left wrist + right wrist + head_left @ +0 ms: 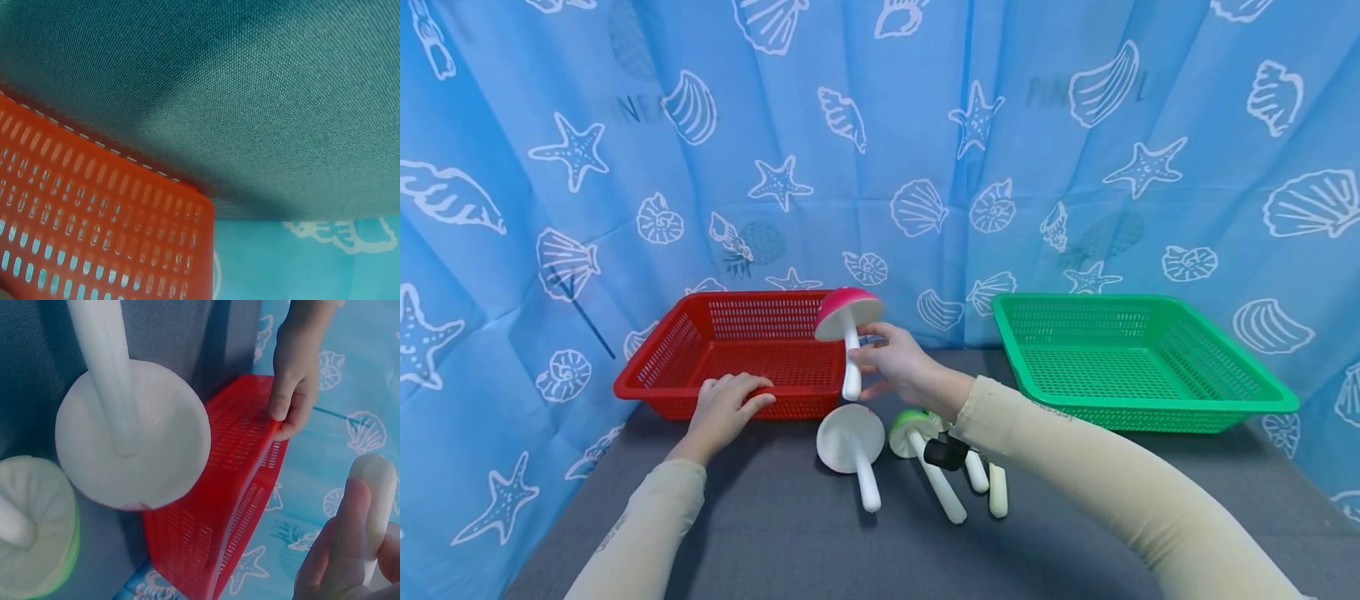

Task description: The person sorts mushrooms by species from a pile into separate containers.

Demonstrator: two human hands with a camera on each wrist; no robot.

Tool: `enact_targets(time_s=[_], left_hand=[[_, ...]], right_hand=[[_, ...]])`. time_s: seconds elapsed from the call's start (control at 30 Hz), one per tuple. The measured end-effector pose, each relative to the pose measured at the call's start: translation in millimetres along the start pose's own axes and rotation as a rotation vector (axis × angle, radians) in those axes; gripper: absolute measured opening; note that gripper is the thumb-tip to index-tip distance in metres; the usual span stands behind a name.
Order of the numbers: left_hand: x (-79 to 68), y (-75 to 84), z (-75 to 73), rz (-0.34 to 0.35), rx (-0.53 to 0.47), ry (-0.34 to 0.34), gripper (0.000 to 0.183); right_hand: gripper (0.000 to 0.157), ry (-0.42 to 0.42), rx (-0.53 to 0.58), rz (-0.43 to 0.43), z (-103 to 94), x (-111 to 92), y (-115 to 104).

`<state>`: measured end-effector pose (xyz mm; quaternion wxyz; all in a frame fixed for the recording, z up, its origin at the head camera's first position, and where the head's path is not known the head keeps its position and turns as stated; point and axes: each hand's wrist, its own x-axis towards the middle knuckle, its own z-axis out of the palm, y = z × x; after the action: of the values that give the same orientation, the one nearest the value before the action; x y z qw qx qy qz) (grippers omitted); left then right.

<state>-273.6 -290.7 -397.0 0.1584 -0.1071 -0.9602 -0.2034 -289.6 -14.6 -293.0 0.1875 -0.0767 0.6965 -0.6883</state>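
My right hand (898, 362) grips the white stem of a toy mushroom with a pink cap (848, 307), raised in front of the red basket's right end. In the right wrist view, the fingers (350, 531) wrap round that stem (375, 494). At the red basket (655, 392), my left hand (722, 414) pinches the front rim between thumb and fingers, as the right wrist view shows too. On the table below the raised mushroom lie a mushroom (848, 433) with its pale underside up and a green-capped one (910, 429).
Two more pale stems (976, 473) lie right of the green mushroom, their caps mostly hidden behind my right wrist and its black camera (946, 453). A green basket (1150, 407) stands at the right on the grey table (760, 542). Behind hangs a blue shell-patterned curtain (880, 167).
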Motion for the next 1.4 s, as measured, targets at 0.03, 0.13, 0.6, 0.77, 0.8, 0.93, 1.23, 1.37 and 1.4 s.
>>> enact_targets(time_s=[0.03, 0.13, 0.6, 0.77, 0.8, 0.93, 1.23, 1.37, 1.4], left_hand=[[-0.2, 0.3, -0.5, -0.001, -0.002, 0.000, 0.035], [-0.6, 1.2, -1.5, -0.004, -0.011, 0.002, 0.036], [0.5, 0.3, -1.9, 0.010, 0.007, 0.013, 0.035], [0.9, -0.5, 0.1, 0.026, 0.016, 0.036, 0.036], [1.1, -0.4, 0.6, 0.026, 0.017, 0.038, 0.037], [1.5, 0.6, 1.2, 0.032, 0.015, 0.040, 0.037], [0.8, 4.4, -1.2, 0.018, 0.008, 0.042, 0.035], [0.7, 4.4, -2.1, 0.013, 0.016, 0.023, 0.036], [0.7, 4.3, -2.2, 0.013, 0.016, 0.021, 0.036]], right_hand=[[0.043, 0.002, 0.005, -0.001, 1.5, 2, 1], [0.045, 0.012, 0.019, -0.006, 5.7, 8, 3], [0.048, 0.075, 0.026, 0.027, 28.8, 46, 9], [0.046, 0.086, 0.010, 0.017, 34.2, 57, 13], [0.045, 0.089, 0.010, 0.018, 34.6, 58, 14], [0.043, 0.119, 0.032, 0.018, 32.6, 59, 16], [0.041, 0.133, 0.024, -0.018, 9.5, 38, 23], [0.041, 0.109, 0.032, -0.013, -2.0, 24, 28], [0.040, 0.103, 0.030, -0.009, -4.6, 21, 29]])
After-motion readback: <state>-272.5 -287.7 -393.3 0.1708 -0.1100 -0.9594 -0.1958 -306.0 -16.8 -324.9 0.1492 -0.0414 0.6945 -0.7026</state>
